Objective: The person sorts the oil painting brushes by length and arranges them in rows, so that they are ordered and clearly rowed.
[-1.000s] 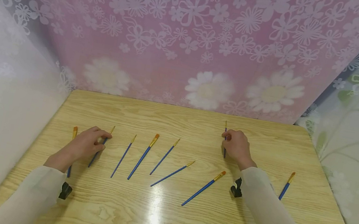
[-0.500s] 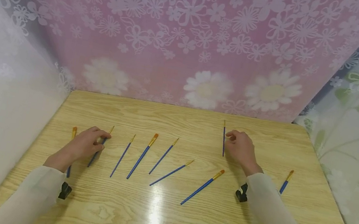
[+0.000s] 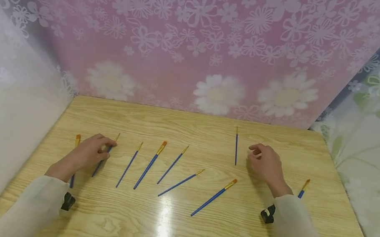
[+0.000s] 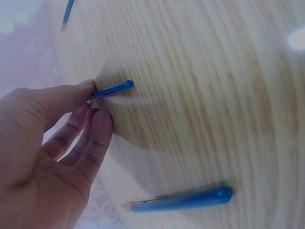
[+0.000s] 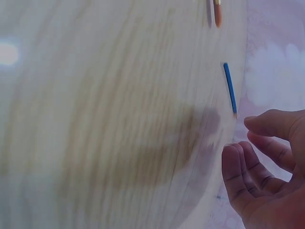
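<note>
At the left of the table my left hand point(image 3: 89, 152) pinches a thin blue paintbrush point(image 3: 99, 167) between thumb and fingers. Its blue handle end point(image 4: 116, 89) sticks out past the thumb in the left wrist view. A wide flat paintbrush point(image 3: 72, 180) lies partly hidden under that wrist. My right hand point(image 3: 266, 166) holds nothing, its fingers loosely bent over the right side of the table. Just left of it, apart from the fingers, a thin paintbrush point(image 3: 236, 148) lies nearly straight up and down. In the right wrist view this brush point(image 5: 230, 88) sits beyond the thumb.
Several paintbrushes lie between the hands, among them a wide one point(image 3: 150, 166), a slanted thin one point(image 3: 180, 183) and a rounded one point(image 3: 213, 198). Another paintbrush point(image 3: 303, 189) is partly covered by the right forearm. The wooden table point(image 3: 125, 225) meets a flowered pink backdrop point(image 3: 169, 64).
My right hand has let go of the thin paintbrush near the back edge and moved right, away from it. The left hand has stayed where it was with its brush.
</note>
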Tool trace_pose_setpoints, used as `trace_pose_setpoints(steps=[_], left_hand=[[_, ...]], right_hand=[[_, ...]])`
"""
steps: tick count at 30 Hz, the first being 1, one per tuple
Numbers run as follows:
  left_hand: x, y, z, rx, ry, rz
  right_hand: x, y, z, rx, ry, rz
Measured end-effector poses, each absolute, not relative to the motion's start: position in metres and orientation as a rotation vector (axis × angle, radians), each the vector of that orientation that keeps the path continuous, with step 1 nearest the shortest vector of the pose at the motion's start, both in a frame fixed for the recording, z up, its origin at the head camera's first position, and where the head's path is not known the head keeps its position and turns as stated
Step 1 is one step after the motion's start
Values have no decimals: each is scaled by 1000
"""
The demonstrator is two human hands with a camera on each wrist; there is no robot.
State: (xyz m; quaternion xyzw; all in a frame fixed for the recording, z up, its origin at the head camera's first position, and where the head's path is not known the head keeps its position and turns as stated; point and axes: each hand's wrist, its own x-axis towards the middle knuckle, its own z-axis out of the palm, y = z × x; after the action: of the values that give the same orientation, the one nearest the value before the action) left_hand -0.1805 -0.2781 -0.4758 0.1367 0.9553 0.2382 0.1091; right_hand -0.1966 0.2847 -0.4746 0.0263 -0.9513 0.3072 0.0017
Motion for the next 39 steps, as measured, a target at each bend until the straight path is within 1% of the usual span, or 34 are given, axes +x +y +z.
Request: trace_pose_setpoints(steps=[22, 39], left_hand=[[-181, -281, -476, 424, 2802, 716], [-181, -281, -477, 416, 2800, 724]], right_hand=[[-159, 343, -469, 17, -2983, 918], [-129, 390, -481, -11, -2970, 795]])
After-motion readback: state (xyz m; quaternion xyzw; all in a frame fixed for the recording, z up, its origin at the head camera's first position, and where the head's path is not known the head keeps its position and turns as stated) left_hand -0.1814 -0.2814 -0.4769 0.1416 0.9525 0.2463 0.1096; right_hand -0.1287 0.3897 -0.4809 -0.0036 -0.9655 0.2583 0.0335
